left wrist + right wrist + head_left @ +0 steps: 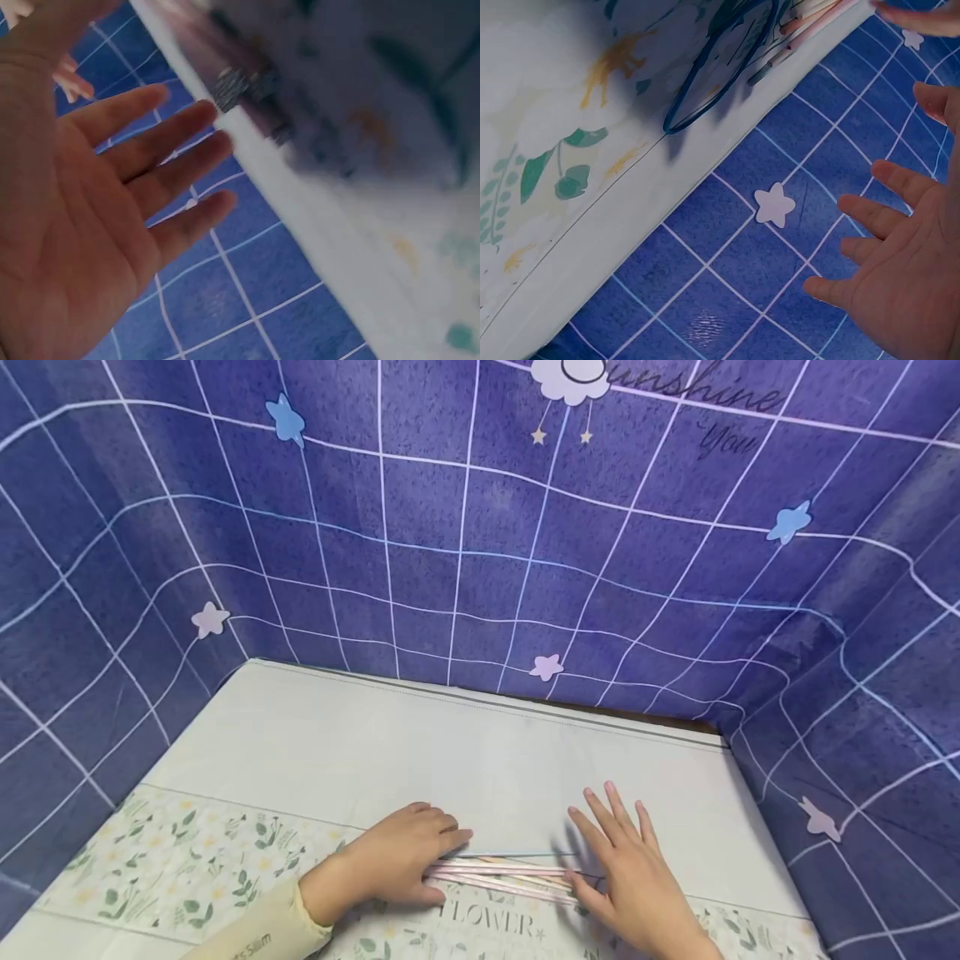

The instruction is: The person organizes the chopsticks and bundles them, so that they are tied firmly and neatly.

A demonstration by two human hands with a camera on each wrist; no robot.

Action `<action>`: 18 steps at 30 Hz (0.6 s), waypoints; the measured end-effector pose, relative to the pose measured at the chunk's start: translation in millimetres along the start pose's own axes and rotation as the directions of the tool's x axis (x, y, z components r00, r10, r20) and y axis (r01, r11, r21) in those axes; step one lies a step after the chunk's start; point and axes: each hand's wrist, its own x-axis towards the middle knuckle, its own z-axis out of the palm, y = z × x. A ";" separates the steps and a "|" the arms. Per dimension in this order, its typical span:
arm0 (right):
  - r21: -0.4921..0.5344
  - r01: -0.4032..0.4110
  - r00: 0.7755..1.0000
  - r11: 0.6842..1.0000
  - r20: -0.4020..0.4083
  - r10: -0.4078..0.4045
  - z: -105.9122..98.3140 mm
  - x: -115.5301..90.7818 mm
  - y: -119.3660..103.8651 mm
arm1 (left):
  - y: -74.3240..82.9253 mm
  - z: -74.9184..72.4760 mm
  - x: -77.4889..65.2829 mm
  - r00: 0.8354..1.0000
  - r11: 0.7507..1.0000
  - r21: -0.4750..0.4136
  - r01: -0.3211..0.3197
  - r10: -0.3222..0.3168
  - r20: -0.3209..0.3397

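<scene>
A loose bundle of thin pink, white and yellowish sticks [510,868] lies crosswise on the table between the two hands. My left hand [401,853] is at their left ends, palm down, its thumb near the lower sticks. In the left wrist view its fingers [176,157] are extended and loosely spread, clear of the stick ends. My right hand [633,881] is spread wide by the right ends, the thumb tip right at the sticks. A narrow dark-blue loop [669,127] lies beside the sticks in the right wrist view; it shows as a thin blue line behind them from the head.
The white table cover [315,727] has a floral band [187,860] and printed lettering in front of the sticks. A purple-blue grid-patterned curtain [420,577] with stars surrounds the table at the back and sides.
</scene>
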 end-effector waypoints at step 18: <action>0.145 -0.199 0.917 0.969 0.377 0.132 3.5 1.3 -9.0 | 9.7 14.8 20.4 0.996 0.997 -0.042 0.067 -0.064 0.056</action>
